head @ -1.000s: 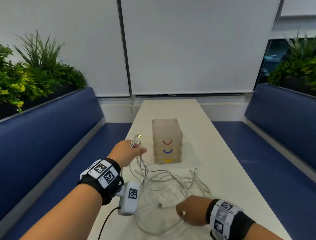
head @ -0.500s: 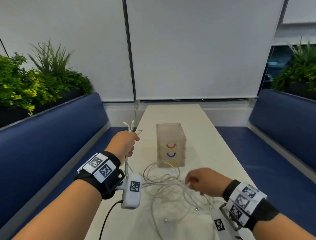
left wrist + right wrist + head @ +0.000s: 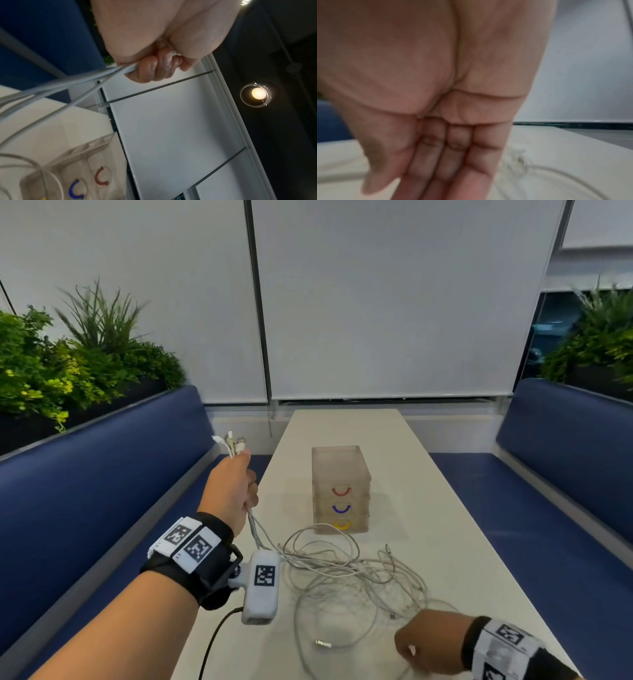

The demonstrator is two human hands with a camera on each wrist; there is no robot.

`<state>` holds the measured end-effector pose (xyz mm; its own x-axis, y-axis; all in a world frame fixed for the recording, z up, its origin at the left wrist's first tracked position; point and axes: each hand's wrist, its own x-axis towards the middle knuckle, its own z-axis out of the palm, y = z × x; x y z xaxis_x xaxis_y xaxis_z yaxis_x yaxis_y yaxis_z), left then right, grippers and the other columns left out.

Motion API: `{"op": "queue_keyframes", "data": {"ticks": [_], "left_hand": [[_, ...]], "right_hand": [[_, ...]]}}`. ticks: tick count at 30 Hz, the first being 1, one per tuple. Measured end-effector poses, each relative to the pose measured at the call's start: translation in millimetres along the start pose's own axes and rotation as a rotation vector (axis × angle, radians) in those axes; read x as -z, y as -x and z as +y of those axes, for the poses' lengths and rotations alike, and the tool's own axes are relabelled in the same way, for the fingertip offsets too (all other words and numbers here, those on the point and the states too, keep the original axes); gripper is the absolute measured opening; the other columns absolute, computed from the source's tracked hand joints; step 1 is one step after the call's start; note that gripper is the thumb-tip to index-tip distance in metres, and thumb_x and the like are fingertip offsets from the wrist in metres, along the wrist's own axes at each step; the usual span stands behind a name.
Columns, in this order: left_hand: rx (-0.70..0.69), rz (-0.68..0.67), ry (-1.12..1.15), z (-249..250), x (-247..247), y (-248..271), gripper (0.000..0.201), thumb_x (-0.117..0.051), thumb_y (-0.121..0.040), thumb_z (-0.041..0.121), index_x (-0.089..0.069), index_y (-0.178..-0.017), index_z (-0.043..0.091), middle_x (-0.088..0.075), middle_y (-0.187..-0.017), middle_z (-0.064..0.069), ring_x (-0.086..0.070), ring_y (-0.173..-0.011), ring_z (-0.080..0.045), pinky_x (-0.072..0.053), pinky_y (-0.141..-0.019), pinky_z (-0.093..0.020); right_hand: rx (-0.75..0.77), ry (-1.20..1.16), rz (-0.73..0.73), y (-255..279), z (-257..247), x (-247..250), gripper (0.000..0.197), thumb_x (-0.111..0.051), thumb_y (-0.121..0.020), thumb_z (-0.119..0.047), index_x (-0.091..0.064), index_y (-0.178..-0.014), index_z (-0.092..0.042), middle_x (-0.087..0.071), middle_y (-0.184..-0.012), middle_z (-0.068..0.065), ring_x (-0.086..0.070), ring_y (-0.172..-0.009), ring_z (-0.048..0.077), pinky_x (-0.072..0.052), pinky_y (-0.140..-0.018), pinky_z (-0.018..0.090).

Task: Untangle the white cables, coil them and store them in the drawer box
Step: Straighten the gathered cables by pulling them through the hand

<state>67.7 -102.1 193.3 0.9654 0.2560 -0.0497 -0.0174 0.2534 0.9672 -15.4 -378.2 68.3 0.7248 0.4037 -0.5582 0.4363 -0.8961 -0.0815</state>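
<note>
At left of centre in the head view, we grip the plug ends of the thin white cables (image 3: 329, 570) in our fisted left hand (image 3: 230, 491). Their tangle trails down-right across the long cream table (image 3: 445, 508) toward our right hand (image 3: 430, 642), fingers straight, before the translucent three-drawer box (image 3: 340, 470).

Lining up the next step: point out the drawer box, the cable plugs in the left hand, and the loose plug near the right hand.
drawer box (image 3: 340, 470), head view, front face.
cable plugs (image 3: 232, 442), head view, tips above fist.
loose plug (image 3: 323, 644), head view, metal end.
</note>
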Motion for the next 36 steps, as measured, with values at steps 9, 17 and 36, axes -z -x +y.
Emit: {"op": "queue_keyframes", "data": {"ticks": [9, 17, 36], "left_hand": [[0.12, -0.322, 0.227, -18, -23, 25, 0.035, -0.044, -0.097, 0.032, -0.047, -0.066, 0.016, -0.034, -0.051, 0.004, -0.027, -0.043, -0.011, -0.022, -0.053, -0.027], [0.092, -0.537, 0.123, -32, -44, 52, 0.027, -0.042, -0.097, 0.021, -0.065, -0.095, 0.007, -0.053, -0.057, 0.004, -0.037, -0.043, -0.005, -0.032, -0.048, -0.021], [-0.074, 0.058, 0.644, 47, 18, -22, 0.034, -0.035, -0.099, 0.029, -0.039, -0.066, 0.021, -0.024, -0.041, 0.007, -0.019, -0.033, -0.007, -0.017, -0.034, -0.019]], "right_hand": [[0.247, -1.225, 0.97, 35, -26, 106, 0.023, -0.057, -0.085, 0.002, -0.06, -0.079, -0.02, -0.061, -0.076, 0.003, -0.063, -0.065, 0.017, -0.056, -0.064, 0.023], [0.273, -1.06, 1.053, 3, -72, 136, 0.031, -0.063, -0.079, -0.008, -0.038, -0.07, -0.024, -0.056, -0.064, 0.002, -0.055, -0.056, 0.011, -0.045, -0.055, 0.024], [-0.014, -0.358, 0.584, -20, -15, 113, 0.021, -0.04, -0.095, -0.027, -0.045, -0.075, -0.02, -0.052, -0.079, 0.003, -0.053, -0.082, 0.027, -0.036, -0.065, 0.031]]}}
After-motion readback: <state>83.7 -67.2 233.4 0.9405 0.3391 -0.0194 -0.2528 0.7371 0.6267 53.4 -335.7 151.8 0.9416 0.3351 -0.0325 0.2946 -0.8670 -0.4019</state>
